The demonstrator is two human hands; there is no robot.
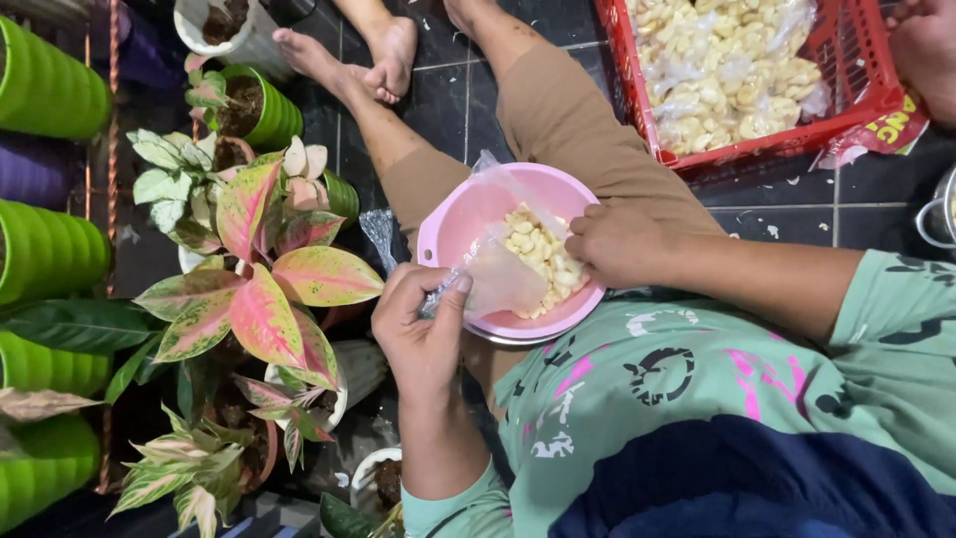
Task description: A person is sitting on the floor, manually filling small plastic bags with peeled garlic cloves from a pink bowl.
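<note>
We see a clear plastic bag (495, 261) lying over the pink bowl (468, 214) on the lap, its long side running from our left hand (423, 324) to our right hand (617, 244). Left fingers pinch its twisted end. Right fingers press together in the pale snack pieces (541, 257).

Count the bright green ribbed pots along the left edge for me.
4 green pots: top corner, mid-left, lower, bottom corner. Others may be hidden behind the plants.
</note>
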